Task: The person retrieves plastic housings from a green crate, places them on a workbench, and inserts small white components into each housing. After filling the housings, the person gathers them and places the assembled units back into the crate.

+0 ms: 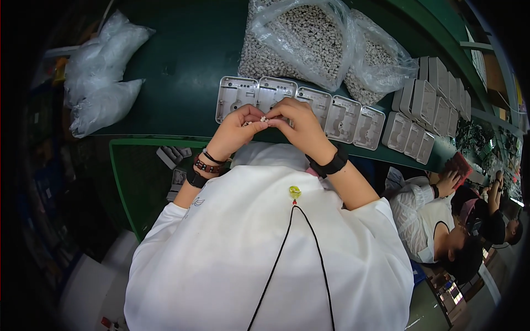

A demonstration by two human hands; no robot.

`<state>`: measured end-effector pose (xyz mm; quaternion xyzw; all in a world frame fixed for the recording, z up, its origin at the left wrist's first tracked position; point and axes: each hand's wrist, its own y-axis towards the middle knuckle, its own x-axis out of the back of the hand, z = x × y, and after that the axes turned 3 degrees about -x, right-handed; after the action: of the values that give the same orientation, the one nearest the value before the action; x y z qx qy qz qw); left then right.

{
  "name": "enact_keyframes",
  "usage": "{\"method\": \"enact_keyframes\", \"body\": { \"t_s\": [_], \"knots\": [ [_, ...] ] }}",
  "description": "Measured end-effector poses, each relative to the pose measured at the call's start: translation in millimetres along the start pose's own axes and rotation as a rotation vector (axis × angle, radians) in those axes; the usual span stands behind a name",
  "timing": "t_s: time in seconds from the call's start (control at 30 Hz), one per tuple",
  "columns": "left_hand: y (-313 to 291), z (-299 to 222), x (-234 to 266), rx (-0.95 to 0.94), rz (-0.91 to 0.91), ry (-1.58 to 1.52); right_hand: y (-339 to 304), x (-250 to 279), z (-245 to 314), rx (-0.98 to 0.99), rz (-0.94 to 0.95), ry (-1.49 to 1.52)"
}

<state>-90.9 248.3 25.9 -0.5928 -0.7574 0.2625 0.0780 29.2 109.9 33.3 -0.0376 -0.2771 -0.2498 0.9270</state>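
My left hand [240, 128] is closed, with a few small off-white plastic parts [264, 119] in its fingers. My right hand [298, 120] meets it fingertip to fingertip and pinches one of these parts; their exact shape is too small to tell. Just beyond my hands, light grey plastic housings [341, 118] lie side by side in a row, hollow side up, with moulded ribs and posts inside. My hands partly cover the nearest ones. Whether parts are seated in each housing is hard to make out.
Behind the row, large clear bags [301, 41] of small off-white parts rest on the green table [182, 71]. More grey housings [424, 102] are stacked at right. Crumpled plastic bags [105, 83] lie at left. A green-rimmed bin [125, 187] stands below. Co-workers [436, 226] sit at right.
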Motion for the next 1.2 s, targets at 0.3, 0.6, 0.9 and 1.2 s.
{"method": "enact_keyframes", "body": {
  "t_s": [0.3, 0.6, 0.9, 1.2],
  "knots": [
    [-7.3, 6.5, 20.6, 0.096, -0.094, 0.093, 28.3, -12.3, -22.9, -0.099, 0.056, -0.041],
    [-15.6, 16.5, 43.4, 0.075, -0.245, -0.115, 54.6, -33.2, -105.6, 0.25, 0.034, -0.95],
    [-11.7, 19.7, 48.6, 0.048, -0.259, -0.12, 53.8, -34.1, -109.4, 0.267, 0.06, -0.954],
    [-6.5, 10.5, 35.3, 0.028, -0.216, -0.379, 41.2, -31.7, -82.5, 0.18, -0.02, -0.85]
  ]
}}
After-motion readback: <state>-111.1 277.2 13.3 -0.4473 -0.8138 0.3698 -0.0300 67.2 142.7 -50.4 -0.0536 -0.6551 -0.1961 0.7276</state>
